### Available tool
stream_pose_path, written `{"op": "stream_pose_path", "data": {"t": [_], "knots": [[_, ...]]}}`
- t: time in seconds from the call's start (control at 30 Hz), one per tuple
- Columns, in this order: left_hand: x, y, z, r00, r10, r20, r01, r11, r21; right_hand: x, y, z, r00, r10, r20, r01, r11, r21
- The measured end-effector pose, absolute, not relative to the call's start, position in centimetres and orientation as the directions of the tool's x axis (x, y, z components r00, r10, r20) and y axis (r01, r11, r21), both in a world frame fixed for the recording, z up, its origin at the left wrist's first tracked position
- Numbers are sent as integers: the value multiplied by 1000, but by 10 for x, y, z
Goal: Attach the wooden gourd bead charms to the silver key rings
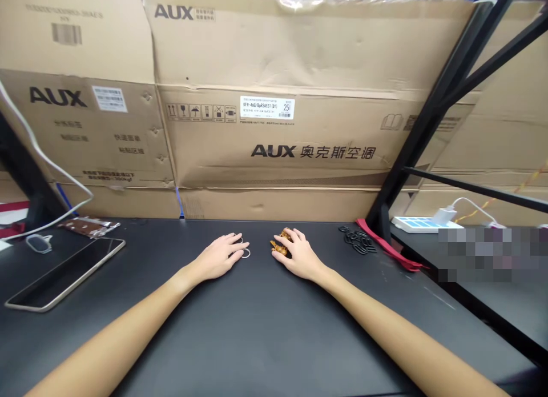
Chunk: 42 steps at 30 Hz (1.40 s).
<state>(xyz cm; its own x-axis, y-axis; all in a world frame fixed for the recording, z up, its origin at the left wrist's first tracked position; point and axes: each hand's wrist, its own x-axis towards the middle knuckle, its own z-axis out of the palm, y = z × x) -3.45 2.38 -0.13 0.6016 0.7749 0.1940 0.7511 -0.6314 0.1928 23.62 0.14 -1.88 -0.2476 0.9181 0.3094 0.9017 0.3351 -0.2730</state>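
The black tabletop (274,334) carries all items listed here, and positions are given from the small knobbly brown piece (279,247), whose exact kind cannot be determined from this view. Well to the left of the brown piece lie a dark-screened tablet with a pale metallic edge (64,274), a clear oval item (38,243), and a patterned flat packet (89,225). A white cable (43,157) runs down beyond these items to the far left. To the right of the brown piece, and near it, lies a cluster of small black loops (357,240). Just beyond the cluster is a red strip of fabric (387,247). Farther right stand a black metal rack upright (440,100) and a white power strip (422,224). Stacked cardboard AUX cartons (274,140) form a wall along the far edge of the tabletop, behind the brown piece. The right hand (299,255) lies over the brown piece, with its fingers curved down onto it; whether it has hold cannot be determined. The left hand (218,257) rests palm down just left of the brown piece, its fingers extended and open, with their tips touching a thin silver ring (245,253).
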Motion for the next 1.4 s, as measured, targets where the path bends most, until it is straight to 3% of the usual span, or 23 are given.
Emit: {"op": "stream_pose_path", "data": {"t": [0.17, 0.47, 0.8, 1.1, 1.3, 1.4], "knots": [[-35, 24, -6, 586, 730, 353, 718, -669, 191, 237, 1, -18, -253, 911, 324, 898, 346, -271], [-35, 25, 3, 666, 731, 149, 693, -680, 239, 238, 5, -21, -350, 874, 336, 869, 437, -232], [-48, 40, -7, 644, 706, 295, 675, -706, 217, 246, 9, -27, -379, 840, 388, 849, 483, -216], [-52, 40, -8, 528, 757, 385, 759, -624, 186, 251, 13, -27, -389, 824, 413, 829, 509, -233], [-40, 26, -4, 481, 722, 498, 784, -608, 125, 237, -2, -15, -355, 762, 542, 828, 525, -196], [-25, 6, -5, 567, 698, 437, 726, -674, 135, 221, -16, -12, -435, 735, 521, 761, 609, -223]]}}
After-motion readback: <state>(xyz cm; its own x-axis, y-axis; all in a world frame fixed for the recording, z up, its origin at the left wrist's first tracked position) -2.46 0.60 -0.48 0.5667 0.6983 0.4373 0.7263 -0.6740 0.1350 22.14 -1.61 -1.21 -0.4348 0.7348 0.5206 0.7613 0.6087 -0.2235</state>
